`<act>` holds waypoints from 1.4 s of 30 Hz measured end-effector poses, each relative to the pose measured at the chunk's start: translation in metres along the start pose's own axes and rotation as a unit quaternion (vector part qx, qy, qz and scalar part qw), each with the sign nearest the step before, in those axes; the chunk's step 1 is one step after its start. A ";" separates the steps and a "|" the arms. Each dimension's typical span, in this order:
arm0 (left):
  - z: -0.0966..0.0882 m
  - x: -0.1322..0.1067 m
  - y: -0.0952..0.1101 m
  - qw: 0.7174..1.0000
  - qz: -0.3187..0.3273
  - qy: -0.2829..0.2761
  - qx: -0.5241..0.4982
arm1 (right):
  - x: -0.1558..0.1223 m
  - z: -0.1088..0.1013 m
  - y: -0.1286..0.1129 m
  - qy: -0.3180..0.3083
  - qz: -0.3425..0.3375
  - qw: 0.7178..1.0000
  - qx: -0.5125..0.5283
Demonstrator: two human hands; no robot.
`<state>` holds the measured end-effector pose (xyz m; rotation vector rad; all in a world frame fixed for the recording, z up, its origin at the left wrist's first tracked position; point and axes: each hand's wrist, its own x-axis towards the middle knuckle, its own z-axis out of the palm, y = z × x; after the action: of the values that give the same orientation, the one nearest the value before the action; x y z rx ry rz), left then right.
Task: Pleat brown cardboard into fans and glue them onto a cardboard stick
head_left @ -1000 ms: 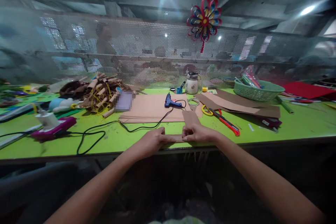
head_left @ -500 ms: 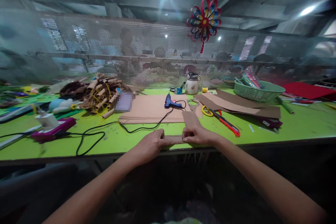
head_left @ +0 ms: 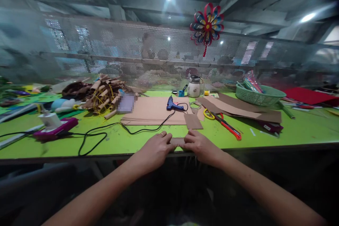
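At the front edge of the green table (head_left: 132, 144), a small strip of brown paper (head_left: 178, 141) lies between my hands. My left hand (head_left: 156, 148) grips its left end with curled fingers, and my right hand (head_left: 200, 148) pinches the right end. Just beyond my right hand lies a brown card piece (head_left: 194, 121). Further back, a blue glue gun (head_left: 174, 104) rests on a stack of tan paper sheets (head_left: 148, 107). Scissors with yellow handles (head_left: 209, 114) and a red-and-black cutter (head_left: 231, 129) lie to the right.
Left stand a purple power strip (head_left: 55, 130) with a black cable (head_left: 92, 136) and a heap of rolled brown paper (head_left: 102, 93). A white jug (head_left: 194, 87) stands at the back. A green basket (head_left: 259, 95) sits on brown sheets (head_left: 267, 116) at right.
My right hand has shifted down, closer to the table's edge and to my left hand. The card piece beyond it shows more fully. The camera view has tilted slightly.
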<state>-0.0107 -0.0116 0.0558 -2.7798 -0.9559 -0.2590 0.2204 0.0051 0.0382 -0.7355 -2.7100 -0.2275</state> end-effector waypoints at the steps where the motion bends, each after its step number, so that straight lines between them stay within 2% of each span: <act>1: 0.000 -0.001 -0.001 1.000 0.006 0.000 -0.002 | -0.001 0.000 -0.001 0.003 0.007 1.000 -0.004; 6: 0.004 -0.013 -0.008 0.999 0.038 0.000 -0.009 | -0.001 -0.001 -0.004 0.004 0.009 1.000 -0.006; 11: 0.004 -0.016 -0.008 1.000 0.018 -0.005 -0.008 | 0.004 -0.007 -0.006 -0.051 -0.026 0.998 -0.024; 17: 0.003 -0.014 -0.012 0.999 0.021 -0.001 -0.045 | 0.000 -0.015 -0.008 -0.079 -0.007 0.996 -0.029; 21: 0.005 -0.016 -0.016 0.997 0.034 0.026 -0.059 | -0.008 -0.014 -0.006 -0.073 0.019 0.997 -0.012; 27: -0.001 -0.016 -0.016 0.998 0.030 0.009 -0.051 | -0.018 -0.007 -0.004 -0.058 0.037 0.998 -0.013; 30: -0.002 -0.018 -0.018 0.998 0.022 0.018 -0.058 | -0.021 -0.004 -0.006 -0.045 0.046 0.998 -0.022; 37: 0.006 -0.027 -0.026 0.995 0.033 0.060 -0.076 | -0.020 -0.006 -0.018 -0.041 0.072 0.996 -0.038; 42: 0.014 -0.032 -0.031 0.995 0.041 0.061 -0.067 | -0.027 -0.004 -0.020 -0.035 0.103 0.993 -0.037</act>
<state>-0.0531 -0.0031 0.0391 -2.8757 -0.8225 -0.4900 0.2332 -0.0255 0.0315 -1.0548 -2.6766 -0.2584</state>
